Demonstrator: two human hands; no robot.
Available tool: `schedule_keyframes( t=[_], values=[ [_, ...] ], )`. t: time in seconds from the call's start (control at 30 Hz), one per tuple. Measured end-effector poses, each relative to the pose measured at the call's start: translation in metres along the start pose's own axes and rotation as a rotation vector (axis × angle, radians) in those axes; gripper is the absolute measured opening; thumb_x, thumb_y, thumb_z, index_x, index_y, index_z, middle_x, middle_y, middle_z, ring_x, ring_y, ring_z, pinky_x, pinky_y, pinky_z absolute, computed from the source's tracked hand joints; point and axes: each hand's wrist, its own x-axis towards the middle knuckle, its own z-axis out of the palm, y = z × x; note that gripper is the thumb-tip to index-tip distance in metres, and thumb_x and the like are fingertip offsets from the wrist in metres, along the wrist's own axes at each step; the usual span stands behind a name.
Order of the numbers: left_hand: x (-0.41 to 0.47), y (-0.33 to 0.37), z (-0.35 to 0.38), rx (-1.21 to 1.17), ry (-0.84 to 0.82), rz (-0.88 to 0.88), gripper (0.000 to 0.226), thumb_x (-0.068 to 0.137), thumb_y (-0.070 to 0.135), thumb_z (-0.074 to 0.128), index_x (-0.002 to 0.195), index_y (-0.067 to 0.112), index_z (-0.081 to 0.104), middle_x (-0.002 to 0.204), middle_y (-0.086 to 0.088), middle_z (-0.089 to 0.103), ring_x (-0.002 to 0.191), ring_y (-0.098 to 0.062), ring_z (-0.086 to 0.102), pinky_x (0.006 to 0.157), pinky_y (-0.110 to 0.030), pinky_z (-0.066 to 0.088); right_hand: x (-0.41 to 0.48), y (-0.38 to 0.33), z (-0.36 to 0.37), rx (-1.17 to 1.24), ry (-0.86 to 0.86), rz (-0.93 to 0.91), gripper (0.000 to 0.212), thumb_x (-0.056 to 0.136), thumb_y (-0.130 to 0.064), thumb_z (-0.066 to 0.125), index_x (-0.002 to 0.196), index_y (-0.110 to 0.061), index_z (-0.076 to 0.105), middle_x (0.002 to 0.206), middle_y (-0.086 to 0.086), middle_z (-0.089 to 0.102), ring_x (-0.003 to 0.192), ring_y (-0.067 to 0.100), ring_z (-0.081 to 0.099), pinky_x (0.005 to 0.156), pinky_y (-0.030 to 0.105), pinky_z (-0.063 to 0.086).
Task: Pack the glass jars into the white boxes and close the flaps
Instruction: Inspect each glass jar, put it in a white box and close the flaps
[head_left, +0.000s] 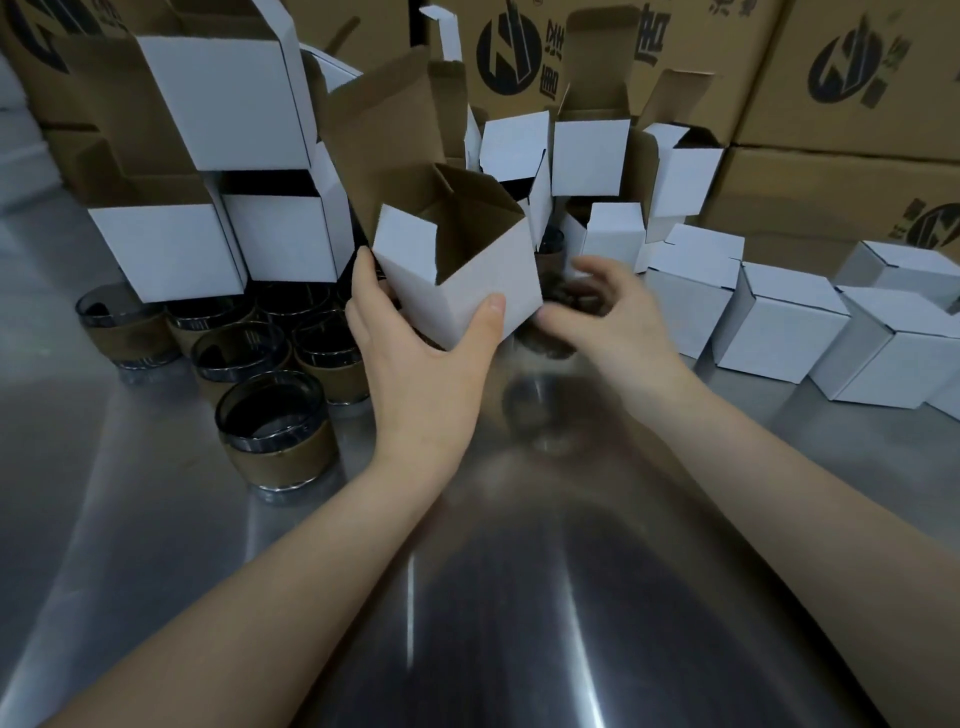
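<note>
**A:** Where was the box just then?

**B:** The open white box (467, 291) was held up off the steel table (156, 519). It was tipped onto one corner, with its mouth upward and its flaps raised. The brown inside was bare, with no jar in it.

**A:** Who had hold of it?

**B:** The left hand (415, 364) gripped it. The thumb was pressed on the near white face and the fingers were wrapped behind the left wall.

**A:** And the other hand?

**B:** The right hand (608, 317) was just beside the box's lower right corner, with its fingers curled round a dark jar (569, 299). Motion blur smeared that part, so I judged the grasp from the curl of the fingers. The jar's outline was not sharp.

**A:** So which step was it?

**B:** Loading, I'd say. Box and jar were side by side, with the jar outside the box. The next move called for bringing the jar's base over the mouth, square to the walls. Then it had to be lowered in without catching the raised flaps, and the flaps tucked shut.

**A:** What lay around them?

**B:** More glass jars (275, 421) with brown sleeves stood grouped on the left, below the stacked open boxes (166, 249). The closed boxes (779, 322) sat in a row on the right, apparently finished. Big printed cartons (857, 67) walled off the back.
</note>
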Motion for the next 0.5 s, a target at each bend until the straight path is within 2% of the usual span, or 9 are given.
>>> schedule_keyframes(
  t=[0.07,0.13,0.17,0.3,0.4,0.5],
  values=[
    [0.0,0.0,0.0,0.001,-0.025,-0.011,0.1,0.071,0.047,0.074,0.151,0.029,0.017,0.146,-0.001,0.038,0.132,-0.019,0.045,0.105,-0.044,0.046,0.006,-0.004,-0.007,0.224,0.127,0.035,0.048,0.08,-0.022,0.079,0.123,-0.019,0.058,0.109,-0.007,0.063,0.098,0.0,0.062,0.08,0.016,0.054],
    [-0.001,0.0,0.0,0.017,-0.056,-0.025,0.105,0.067,0.053,0.074,0.151,0.037,0.013,0.147,-0.002,0.038,0.133,-0.021,0.045,0.105,-0.046,0.046,0.01,-0.009,-0.014,0.416,0.172,0.05,0.038,0.085,-0.022,0.074,0.12,-0.014,0.061,0.116,0.008,0.065,0.108,0.017,0.064,0.094,0.035,0.055],
    [-0.001,-0.001,0.0,0.034,-0.071,-0.034,0.107,0.064,0.056,0.074,0.15,0.041,0.011,0.147,-0.003,0.038,0.133,-0.021,0.045,0.106,-0.047,0.045,0.01,-0.012,-0.017,0.499,0.165,0.045,0.034,0.087,-0.023,0.071,0.118,-0.012,0.062,0.117,0.01,0.065,0.11,0.022,0.064,0.096,0.039,0.054],
    [-0.004,-0.003,0.002,0.13,-0.145,-0.034,0.111,0.063,0.051,0.076,0.147,0.046,0.005,0.141,-0.008,0.044,0.128,-0.024,0.048,0.106,-0.047,0.043,0.008,-0.025,-0.021,0.785,0.085,0.01,0.022,0.087,-0.029,0.062,0.105,-0.017,0.067,0.11,0.01,0.067,0.114,0.026,0.063,0.097,0.041,0.053],
    [-0.006,-0.007,0.003,0.173,-0.221,-0.048,0.109,0.063,0.046,0.078,0.144,0.048,0.006,0.132,-0.004,0.049,0.118,-0.02,0.054,0.099,-0.047,0.049,0.005,-0.034,-0.02,0.85,0.041,-0.036,0.017,0.089,-0.029,0.06,0.094,-0.022,0.073,0.105,0.008,0.069,0.114,0.028,0.062,0.096,0.042,0.053],
    [-0.007,-0.011,0.004,0.206,-0.333,-0.041,0.102,0.068,0.036,0.08,0.142,0.048,0.012,0.13,-0.002,0.047,0.118,-0.021,0.053,0.099,-0.047,0.048,0.002,-0.037,-0.017,0.733,-0.008,-0.077,0.021,0.09,-0.033,0.056,0.093,-0.023,0.074,0.104,0.006,0.068,0.111,0.027,0.062,0.097,0.042,0.052]
  ],
)
